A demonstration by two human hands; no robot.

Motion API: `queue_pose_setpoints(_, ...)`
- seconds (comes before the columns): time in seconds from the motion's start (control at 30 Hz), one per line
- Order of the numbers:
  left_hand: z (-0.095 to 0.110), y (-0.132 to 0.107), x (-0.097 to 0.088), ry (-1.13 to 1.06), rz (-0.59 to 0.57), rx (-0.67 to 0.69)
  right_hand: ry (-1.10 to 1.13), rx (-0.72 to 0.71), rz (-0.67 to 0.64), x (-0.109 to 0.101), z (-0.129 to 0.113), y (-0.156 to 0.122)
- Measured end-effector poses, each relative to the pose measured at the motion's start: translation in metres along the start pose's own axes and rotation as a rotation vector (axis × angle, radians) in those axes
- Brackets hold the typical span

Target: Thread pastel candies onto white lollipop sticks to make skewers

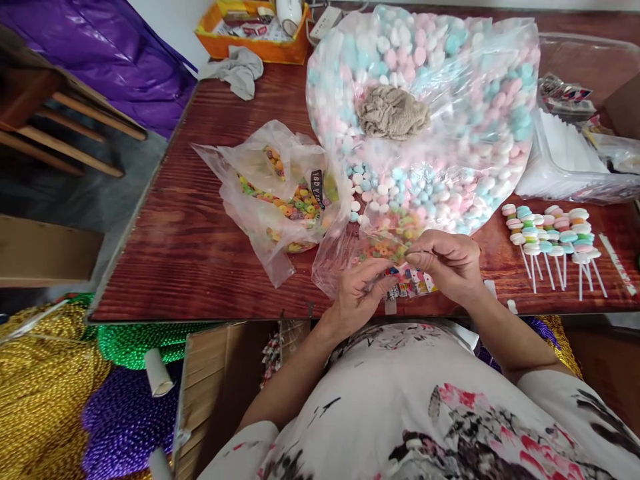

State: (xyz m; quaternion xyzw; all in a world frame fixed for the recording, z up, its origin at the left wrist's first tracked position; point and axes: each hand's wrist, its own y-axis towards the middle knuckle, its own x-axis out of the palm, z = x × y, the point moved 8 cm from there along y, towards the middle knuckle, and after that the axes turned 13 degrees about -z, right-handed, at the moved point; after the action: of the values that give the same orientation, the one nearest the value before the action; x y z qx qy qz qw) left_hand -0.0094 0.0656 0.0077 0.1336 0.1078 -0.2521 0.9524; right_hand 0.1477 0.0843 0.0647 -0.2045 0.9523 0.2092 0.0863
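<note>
My left hand (361, 288) and my right hand (445, 263) meet at the near edge of the wooden table (200, 227), both pinched on a small clear printed packet (407, 283). Just beyond my fingers lies a clear bag of coloured ring candies (383, 243). A huge clear bag of pink, white and blue round candies (425, 113) fills the middle of the table, with a beige cloth (393, 112) on top of it. Several finished candy sticks (553, 237) lie in a row to the right of my right hand.
Another open bag of ring candies (285, 193) lies left of centre. A stack of clear sleeves (565, 163) sits at the right, an orange tray (253, 30) and a grey rag (240, 70) at the back. Gold, green and purple bead heaps (60, 393) and a cardboard box (210, 393) lie below the table.
</note>
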Motion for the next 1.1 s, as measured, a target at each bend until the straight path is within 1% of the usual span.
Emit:
queue_pose_setpoints(0.07,-0.002,0.000,0.000,-0.070,0.035,-0.030,-0.005,-0.022,-0.026,0.003,-0.006,0.003)
queue_pose_setpoints(0.2,-0.008,-0.003,0.003,-0.253,0.123,-0.077,-0.063,-0.083,-0.077,0.018,-0.015,0.005)
queue_pose_setpoints(0.3,-0.013,-0.004,0.005,-0.393,0.194,-0.100,-0.081,-0.085,-0.093,0.024,-0.012,0.005)
queue_pose_setpoints(0.37,-0.021,-0.005,0.003,-0.533,0.275,-0.177,0.010,-0.062,-0.040,0.020,-0.005,0.001)
queue_pose_setpoints(0.43,-0.028,-0.006,0.000,-0.658,0.373,-0.246,0.126,-0.027,0.079,0.012,0.004,-0.006)
queue_pose_setpoints(0.47,-0.029,-0.006,-0.002,-0.692,0.420,-0.255,0.143,-0.010,0.128,0.009,0.008,-0.010)
queue_pose_setpoints(0.5,-0.028,-0.006,-0.005,-0.701,0.456,-0.243,0.120,0.001,0.149,0.011,0.010,-0.014)
queue_pose_setpoints(0.57,-0.024,-0.004,-0.008,-0.660,0.489,-0.175,0.004,-0.004,0.125,0.022,0.010,-0.018)
queue_pose_setpoints(0.63,-0.020,-0.005,-0.007,-0.595,0.484,-0.119,-0.087,-0.040,0.123,0.033,0.009,-0.019)
queue_pose_setpoints(0.7,-0.024,-0.010,-0.002,-0.569,0.464,-0.122,-0.093,-0.077,0.189,0.036,0.011,-0.020)
queue_pose_setpoints(0.77,-0.032,-0.016,0.006,-0.601,0.401,-0.183,-0.081,-0.091,0.218,0.036,0.014,-0.018)
queue_pose_setpoints(0.87,-0.043,-0.023,0.017,-0.633,0.246,-0.288,-0.079,-0.090,0.167,0.038,0.017,-0.015)
queue_pose_setpoints(0.93,-0.043,-0.026,0.017,-0.585,0.203,-0.315,-0.070,-0.100,0.169,0.038,0.017,-0.016)
queue_pose_setpoints(1.0,-0.041,-0.027,0.017,-0.543,0.167,-0.333,-0.068,-0.104,0.212,0.037,0.017,-0.018)
queue_pose_setpoints(1.03,-0.039,-0.026,0.019,-0.552,0.133,-0.349,-0.073,-0.105,0.240,0.036,0.017,-0.020)
queue_pose_setpoints(1.1,-0.037,-0.023,0.026,-0.649,0.055,-0.384,-0.086,-0.101,0.287,0.036,0.018,-0.022)
